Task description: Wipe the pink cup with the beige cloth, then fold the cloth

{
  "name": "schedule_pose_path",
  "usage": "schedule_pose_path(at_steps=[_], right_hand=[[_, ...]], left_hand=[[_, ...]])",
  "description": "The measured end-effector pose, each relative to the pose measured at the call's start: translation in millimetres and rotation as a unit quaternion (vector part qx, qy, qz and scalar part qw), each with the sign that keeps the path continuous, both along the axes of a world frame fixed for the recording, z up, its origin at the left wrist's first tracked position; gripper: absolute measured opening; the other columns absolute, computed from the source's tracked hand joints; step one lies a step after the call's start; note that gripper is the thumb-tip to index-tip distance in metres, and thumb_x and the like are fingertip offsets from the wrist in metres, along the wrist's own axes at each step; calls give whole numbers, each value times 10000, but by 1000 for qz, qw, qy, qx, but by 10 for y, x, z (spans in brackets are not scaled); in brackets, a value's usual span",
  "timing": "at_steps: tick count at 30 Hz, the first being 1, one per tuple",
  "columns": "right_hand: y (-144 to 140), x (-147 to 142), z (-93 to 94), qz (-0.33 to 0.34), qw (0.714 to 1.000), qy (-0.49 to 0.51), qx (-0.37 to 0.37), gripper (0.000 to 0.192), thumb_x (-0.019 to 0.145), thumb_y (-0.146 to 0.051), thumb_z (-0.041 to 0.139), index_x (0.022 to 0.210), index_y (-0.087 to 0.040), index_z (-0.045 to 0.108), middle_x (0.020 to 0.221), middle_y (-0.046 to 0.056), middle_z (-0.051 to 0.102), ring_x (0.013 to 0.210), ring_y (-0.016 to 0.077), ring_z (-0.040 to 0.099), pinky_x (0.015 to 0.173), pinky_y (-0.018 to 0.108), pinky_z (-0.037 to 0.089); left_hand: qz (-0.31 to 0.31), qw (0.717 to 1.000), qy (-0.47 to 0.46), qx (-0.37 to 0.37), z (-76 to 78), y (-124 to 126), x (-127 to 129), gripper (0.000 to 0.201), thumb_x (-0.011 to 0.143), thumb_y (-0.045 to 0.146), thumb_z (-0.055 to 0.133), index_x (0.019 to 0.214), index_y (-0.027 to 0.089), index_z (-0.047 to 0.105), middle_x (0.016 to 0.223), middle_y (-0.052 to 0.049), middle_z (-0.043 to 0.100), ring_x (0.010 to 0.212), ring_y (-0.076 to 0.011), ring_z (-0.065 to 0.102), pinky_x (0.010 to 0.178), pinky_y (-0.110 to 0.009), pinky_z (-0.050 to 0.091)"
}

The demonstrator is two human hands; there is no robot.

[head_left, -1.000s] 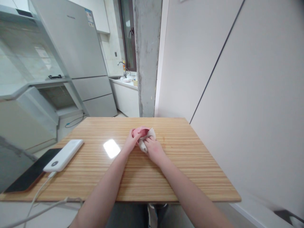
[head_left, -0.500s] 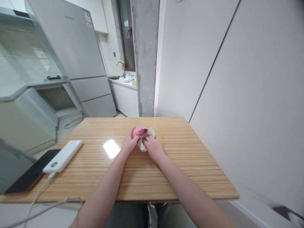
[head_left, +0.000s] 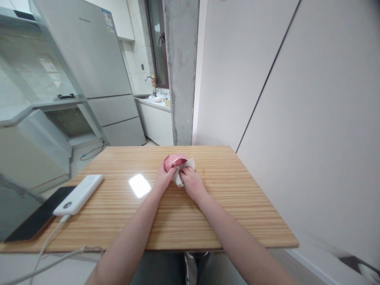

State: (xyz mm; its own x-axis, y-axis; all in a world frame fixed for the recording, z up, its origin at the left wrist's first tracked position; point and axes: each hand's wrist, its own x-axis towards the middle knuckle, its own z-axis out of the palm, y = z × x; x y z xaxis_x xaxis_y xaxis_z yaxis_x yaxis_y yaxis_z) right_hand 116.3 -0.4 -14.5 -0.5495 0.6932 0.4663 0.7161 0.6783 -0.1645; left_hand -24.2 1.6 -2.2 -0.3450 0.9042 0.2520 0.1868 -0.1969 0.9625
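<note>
A small rounded pink object [head_left: 174, 161] sits just above the wooden table [head_left: 231, 206], near the middle of its far half. My left hand [head_left: 163, 180] grips it from the left side. My right hand [head_left: 192, 183] holds a crumpled white cloth [head_left: 181, 173] pressed against the pink object's right and underside. Both forearms reach in from the near edge and meet at the object. What the pink thing is I cannot tell.
A white power bank [head_left: 78, 194] lies at the table's left, its cable [head_left: 44, 247] trailing off the near edge. A dark phone [head_left: 35, 221] lies beside it at the left corner. Beyond the table stand a concrete pillar [head_left: 180, 71], a refrigerator [head_left: 92, 59] and a kitchen counter with a tap.
The pink object has turned slightly in my left hand and more of its top shows. My right hand has shifted the cloth lower against it. Everything else stays put.
</note>
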Motion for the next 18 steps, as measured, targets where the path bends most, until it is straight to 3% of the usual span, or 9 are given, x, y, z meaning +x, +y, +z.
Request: schedule_pose_path(at_steps=[4, 6, 9, 13, 18], right_hand=[[-16, -14, -40, -29, 999, 36, -3, 215, 891, -199, 465, 1043, -185, 616, 1023, 77, 612, 1022, 209, 465, 864, 343, 396], [-18, -13, -50, -30, 998, 60, -4, 232, 888, -200, 473, 1080, -183, 602, 1028, 76, 610, 1020, 206, 463, 866, 338, 395], [-9, -7, -24, -10, 999, 46, -4, 190, 888, -183, 469, 986, -187, 632, 1010, 75, 609, 1002, 194, 473, 847, 326, 395], [-3, -10, 6, -20, 1000, -2, 6, 174, 891, -184, 466, 954, -184, 628, 1022, 74, 610, 1016, 201, 476, 839, 340, 391], [-8, -13, -58, -37, 998, 50, -17, 211, 894, -179, 453, 1026, -183, 618, 1036, 74, 613, 1021, 196, 466, 869, 326, 393]], left_hand=[[-44, 984, -174, -6, -109, -42, 243, 759, 684, 345, 682, 1323, 206, 296, 1066, -97, 605, 921, -180, 623, 829, -324, 495], [-54, 978, -199, -12, -146, -51, 321, 665, 692, 368, 667, 1252, 186, 356, 992, -80, 620, 869, -172, 630, 792, -319, 506], [-7, 993, -115, -28, -119, -31, 240, 461, 734, 435, 600, 1080, 156, 476, 896, -60, 618, 840, -188, 620, 785, -343, 502], [15, 999, 47, 22, -34, -16, 59, 528, 759, 428, 580, 1207, 181, 449, 1084, -88, 594, 1036, -218, 567, 933, -376, 426], [0, 1000, -12, 8, -60, -91, 245, 792, 730, 399, 626, 1372, 167, 224, 1205, -134, 543, 1084, -223, 556, 936, -369, 429]])
